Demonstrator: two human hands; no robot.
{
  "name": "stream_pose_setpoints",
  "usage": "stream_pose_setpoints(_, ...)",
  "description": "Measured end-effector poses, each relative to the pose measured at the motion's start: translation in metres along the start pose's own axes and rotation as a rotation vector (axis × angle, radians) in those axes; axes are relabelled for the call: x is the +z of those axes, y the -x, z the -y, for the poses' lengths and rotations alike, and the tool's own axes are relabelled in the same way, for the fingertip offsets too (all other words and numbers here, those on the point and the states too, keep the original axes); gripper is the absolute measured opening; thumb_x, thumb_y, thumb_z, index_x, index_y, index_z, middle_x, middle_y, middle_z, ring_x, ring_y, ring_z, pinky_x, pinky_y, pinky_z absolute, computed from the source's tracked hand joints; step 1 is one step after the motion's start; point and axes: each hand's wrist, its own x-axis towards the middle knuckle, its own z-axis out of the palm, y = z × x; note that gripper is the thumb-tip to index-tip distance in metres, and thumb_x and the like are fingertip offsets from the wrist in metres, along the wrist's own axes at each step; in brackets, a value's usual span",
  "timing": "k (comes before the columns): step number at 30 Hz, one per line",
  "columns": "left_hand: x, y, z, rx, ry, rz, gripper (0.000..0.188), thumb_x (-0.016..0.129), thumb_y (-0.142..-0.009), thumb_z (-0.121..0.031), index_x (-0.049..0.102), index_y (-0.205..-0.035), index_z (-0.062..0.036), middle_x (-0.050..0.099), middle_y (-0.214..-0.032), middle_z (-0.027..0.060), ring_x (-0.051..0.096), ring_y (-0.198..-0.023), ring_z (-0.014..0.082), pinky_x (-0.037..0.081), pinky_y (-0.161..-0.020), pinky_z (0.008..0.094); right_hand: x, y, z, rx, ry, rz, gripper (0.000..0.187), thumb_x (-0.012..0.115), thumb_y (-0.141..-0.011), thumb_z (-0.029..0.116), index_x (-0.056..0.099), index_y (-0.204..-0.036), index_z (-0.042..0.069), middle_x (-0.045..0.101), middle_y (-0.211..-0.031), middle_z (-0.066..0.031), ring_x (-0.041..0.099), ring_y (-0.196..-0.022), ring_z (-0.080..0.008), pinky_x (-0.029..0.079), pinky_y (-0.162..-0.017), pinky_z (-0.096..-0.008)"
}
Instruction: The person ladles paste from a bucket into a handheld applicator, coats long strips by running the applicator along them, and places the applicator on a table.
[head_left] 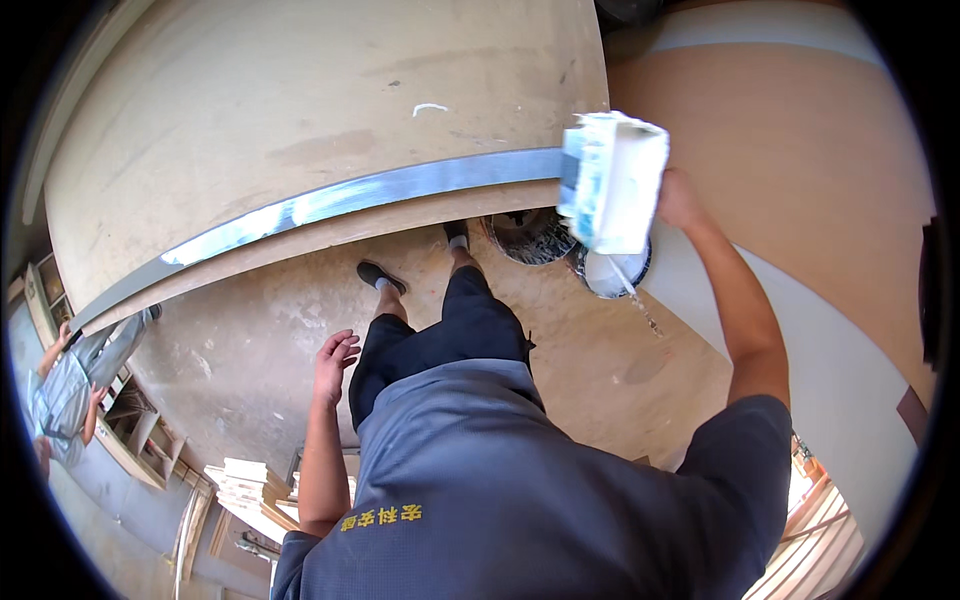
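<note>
Pale board (300,100) stretches before me, edged with a metal strip (410,184). Over a bucket (606,292), the right hand (680,197) clamps a white tub (633,185); the left hand (336,363) hangs, fingers loosely apart.

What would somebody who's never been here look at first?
Likely the white, smeared box-shaped object held in the bare right hand, upper right of centre. Next, the long, shiny silvery strip along the near edge of the big tan flat board. Then maybe the other person in pale clothes at the far left.
</note>
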Motion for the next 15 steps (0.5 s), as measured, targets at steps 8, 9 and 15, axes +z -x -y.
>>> stream_pose_setpoints(8, 0.023, 0.008, 0.004, -0.073, -0.014, -0.044, 0.029, 0.054, -0.093, -0.019, 0.058, -0.119, -0.0060, 0.066, -0.105, 0.0060, 0.062, -0.089, 0.0139, 0.049, -0.079, 0.0284, -0.088, 0.059, -0.073, 0.235, 0.285, 0.039, 0.024, 0.067, -0.072, 0.022, 0.068, -0.081, -0.001, 0.065, -0.081, -0.0243, 0.063, -0.075, -0.0412, 0.051, -0.071, -0.0467)
stream_pose_setpoints(9, 0.023, 0.006, 0.008, -0.071, -0.011, -0.026, 0.030, 0.054, -0.094, -0.020, 0.057, -0.120, -0.0061, 0.066, -0.106, 0.0061, 0.062, -0.089, 0.0139, 0.049, -0.079, 0.0286, -0.089, 0.065, -0.083, 0.249, 0.257, 0.016, 0.023, 0.067, -0.072, 0.020, 0.068, -0.081, -0.001, 0.064, -0.081, -0.0248, 0.062, -0.075, -0.0415, 0.051, -0.071, -0.0466)
stream_pose_setpoints(15, 0.046, 0.003, -0.003, -0.087, -0.026, -0.013, 0.029, 0.054, -0.094, -0.018, 0.057, -0.118, -0.0043, 0.064, -0.108, 0.0068, 0.062, -0.088, 0.0144, 0.050, -0.078, 0.0284, -0.091, 0.050, -0.071, 0.100, 0.159, -0.016, 0.021, 0.066, -0.070, 0.015, 0.067, -0.082, -0.003, 0.064, -0.081, -0.0259, 0.061, -0.074, -0.0427, 0.050, -0.072, -0.0459)
